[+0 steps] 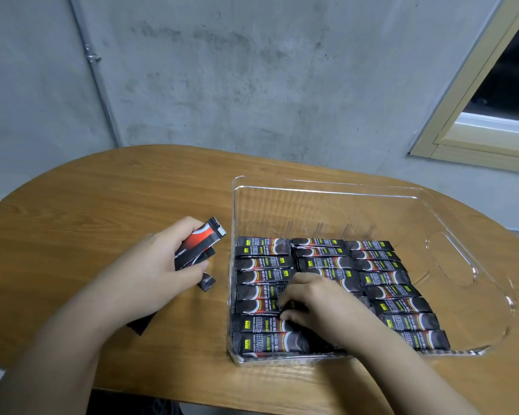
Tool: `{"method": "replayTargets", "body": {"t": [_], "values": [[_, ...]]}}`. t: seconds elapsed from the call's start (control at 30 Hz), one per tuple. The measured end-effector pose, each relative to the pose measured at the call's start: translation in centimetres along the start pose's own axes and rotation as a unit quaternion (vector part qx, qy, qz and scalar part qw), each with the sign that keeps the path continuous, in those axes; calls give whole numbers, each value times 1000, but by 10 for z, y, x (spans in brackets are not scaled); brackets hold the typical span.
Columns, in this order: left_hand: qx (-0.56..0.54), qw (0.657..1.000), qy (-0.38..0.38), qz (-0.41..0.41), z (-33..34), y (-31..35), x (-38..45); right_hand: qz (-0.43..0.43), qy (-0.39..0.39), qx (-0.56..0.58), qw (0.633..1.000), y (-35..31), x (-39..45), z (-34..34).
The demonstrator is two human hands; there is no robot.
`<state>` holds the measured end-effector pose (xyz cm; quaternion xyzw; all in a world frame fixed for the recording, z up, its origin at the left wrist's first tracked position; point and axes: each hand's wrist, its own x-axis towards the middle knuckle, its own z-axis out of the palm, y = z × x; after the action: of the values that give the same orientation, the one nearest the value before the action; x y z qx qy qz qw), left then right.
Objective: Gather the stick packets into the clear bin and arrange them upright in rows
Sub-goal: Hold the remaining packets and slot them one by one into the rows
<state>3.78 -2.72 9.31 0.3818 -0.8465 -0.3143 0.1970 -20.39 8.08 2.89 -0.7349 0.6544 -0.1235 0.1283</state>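
left hand (165,262): fingers wrapped round spare stick packets (200,250) above the table (102,205) | right hand (309,301): fingertips pinching rows of packets (381,277) in clear bin (327,187) | tip: slide each next packet in snug, keep rows straight.

Wooden table (102,205) with clear bin (327,187), packets (206,282).

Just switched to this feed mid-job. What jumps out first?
The clear bin on the right of the wooden table, its near half filled with three columns of black packets. The right hand reaches into the rows, fingers on the packets. Left of the bin, the left hand holds a bundle of packets.
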Motion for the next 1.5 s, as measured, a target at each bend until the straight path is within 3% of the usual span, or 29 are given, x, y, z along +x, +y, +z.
{"method": "replayTargets", "body": {"t": [0.17,0.33,0.43,0.53,0.67,0.77,0.9,0.97,1.07,1.2,1.3,1.5], "values": [[-8,1000,-5,1,0,0,-1,-26,1,-12,1000,-5,9,8],[-23,1000,2,-7,-1,4,-3,-16,44,106,993,-15,13,-8],[-44,999,-12,-12,1,10,0,10,108,253,961,-38,22,-32],[-44,999,-27,13,3,17,5,-27,107,366,924,-61,36,-47],[-17,999,-29,37,6,24,9,-27,119,385,915,-77,52,-44],[-21,998,-37,43,9,21,10,-27,198,384,901,-69,52,-45],[5,1000,-1,-3,3,8,7,67,288,423,856,-27,41,-59],[3,1000,10,-27,1,0,5,133,276,386,870,0,39,-57],[-1,999,15,-35,2,-7,6,187,218,272,919,25,44,-42],[9,999,14,-32,3,-7,7,133,182,105,969,31,63,-28],[16,999,14,-42,2,-8,6,77,188,45,978,30,75,-19],[1,999,18,-44,-1,-11,5,109,174,47,978,31,78,-5]]}}
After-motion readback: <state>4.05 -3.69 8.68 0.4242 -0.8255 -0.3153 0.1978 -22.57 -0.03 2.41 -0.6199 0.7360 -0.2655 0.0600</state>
